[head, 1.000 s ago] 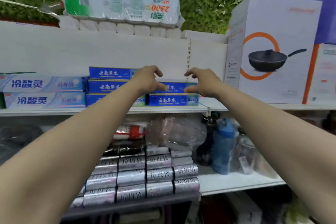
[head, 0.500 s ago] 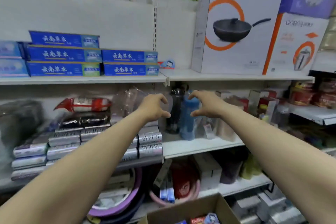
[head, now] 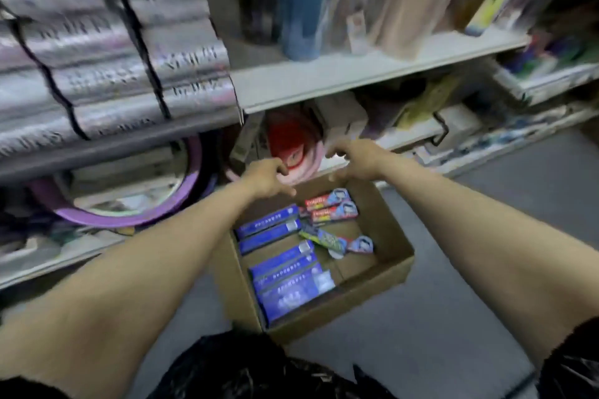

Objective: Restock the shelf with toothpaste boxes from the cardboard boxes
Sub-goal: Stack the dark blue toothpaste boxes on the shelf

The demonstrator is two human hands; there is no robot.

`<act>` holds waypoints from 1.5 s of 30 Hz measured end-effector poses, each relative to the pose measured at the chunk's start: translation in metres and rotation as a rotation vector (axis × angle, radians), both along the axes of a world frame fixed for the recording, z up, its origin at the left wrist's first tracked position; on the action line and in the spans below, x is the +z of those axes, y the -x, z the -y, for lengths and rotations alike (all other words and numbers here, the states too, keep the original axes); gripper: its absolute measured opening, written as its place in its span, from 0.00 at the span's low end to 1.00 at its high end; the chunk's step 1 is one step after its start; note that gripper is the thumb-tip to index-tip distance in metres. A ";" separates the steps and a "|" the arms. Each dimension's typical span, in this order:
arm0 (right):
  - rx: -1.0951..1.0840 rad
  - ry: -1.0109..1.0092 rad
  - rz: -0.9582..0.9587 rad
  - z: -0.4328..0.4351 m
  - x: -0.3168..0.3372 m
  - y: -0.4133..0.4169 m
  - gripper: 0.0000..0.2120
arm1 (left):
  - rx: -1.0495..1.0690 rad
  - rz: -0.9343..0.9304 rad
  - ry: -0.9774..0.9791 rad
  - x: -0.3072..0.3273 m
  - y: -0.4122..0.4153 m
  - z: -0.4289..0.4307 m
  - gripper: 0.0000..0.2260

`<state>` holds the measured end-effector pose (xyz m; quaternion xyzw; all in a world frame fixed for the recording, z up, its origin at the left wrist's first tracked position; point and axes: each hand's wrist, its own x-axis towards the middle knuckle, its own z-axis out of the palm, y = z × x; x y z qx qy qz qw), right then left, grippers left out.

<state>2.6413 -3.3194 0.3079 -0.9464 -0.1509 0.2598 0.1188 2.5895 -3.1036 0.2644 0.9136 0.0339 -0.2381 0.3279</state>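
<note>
- Both hands are down from shelf height and now over the far rim of the cardboard box (head: 390, 230); left hand (head: 269, 176) and right hand (head: 353, 162) are empty, fingers loosely curled.
- Blue toothpaste boxes (head: 270, 225) lie flat inside on the left side, long axes crosswise, below the left hand, which is nearer.

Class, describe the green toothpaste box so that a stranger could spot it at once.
Find the open cardboard box on the floor before the shelf. Blue toothpaste boxes fill its left side, and two red ones lie at the far end. The green box lies between them, askew, the only green one.
</note>
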 end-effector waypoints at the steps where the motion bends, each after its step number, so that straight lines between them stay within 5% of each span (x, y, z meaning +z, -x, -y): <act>1: -0.012 0.016 -0.050 0.003 -0.024 0.001 0.26 | -0.001 -0.054 0.000 -0.023 0.002 0.001 0.24; 12: -0.042 0.054 -0.558 0.026 -0.231 0.050 0.22 | 0.114 -0.496 0.060 -0.194 0.045 0.010 0.23; 24: -0.043 -0.034 -0.803 0.053 -0.349 0.087 0.29 | 0.381 -0.561 0.039 -0.312 0.054 0.025 0.31; 30: -0.035 -0.079 -0.757 0.058 -0.362 0.092 0.28 | 0.389 -0.578 -0.017 -0.330 0.049 0.017 0.27; 41: -0.191 -0.186 -1.073 0.095 -0.303 0.044 0.19 | 0.542 -0.572 0.078 -0.338 0.039 0.004 0.24; 45: -0.417 -0.360 -1.086 0.126 -0.281 0.030 0.21 | 0.350 -0.587 -0.023 -0.340 0.044 0.010 0.21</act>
